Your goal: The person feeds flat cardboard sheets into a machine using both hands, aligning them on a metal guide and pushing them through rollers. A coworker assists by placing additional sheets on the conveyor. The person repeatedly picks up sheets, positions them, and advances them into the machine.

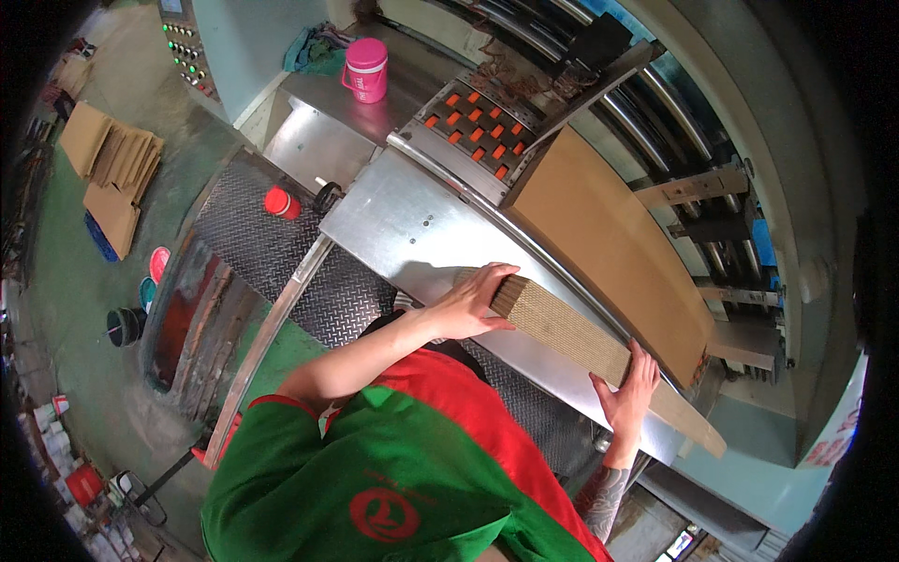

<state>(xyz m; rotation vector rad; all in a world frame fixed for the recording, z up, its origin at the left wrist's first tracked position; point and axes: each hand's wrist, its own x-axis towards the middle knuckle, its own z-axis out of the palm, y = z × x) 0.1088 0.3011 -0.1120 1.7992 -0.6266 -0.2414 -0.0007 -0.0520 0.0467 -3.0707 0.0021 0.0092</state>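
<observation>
A stack of brown corrugated cardboard sheets [565, 330] stands on the steel feed table [384, 220], its ridged edges facing up toward me. My left hand [468, 302] grips the stack's left end, thumb on the near side and fingers over the far corner. At the other end, my right hand [629, 395] is closed round the right corner, thumb toward me. Beyond the table's raised metal bar lies a wide brown cardboard sheet [609, 248] inside the machine. Whether more sheets lie under it is hidden.
Orange rollers [478, 131] sit left of the wide sheet, near a pink lidded jug [365, 70]. A red-capped bottle [281, 203] stands on the checkered metal plate [253, 220]. Cardboard piles [112, 164] lie on the green floor. A control panel [187, 51] is at upper left.
</observation>
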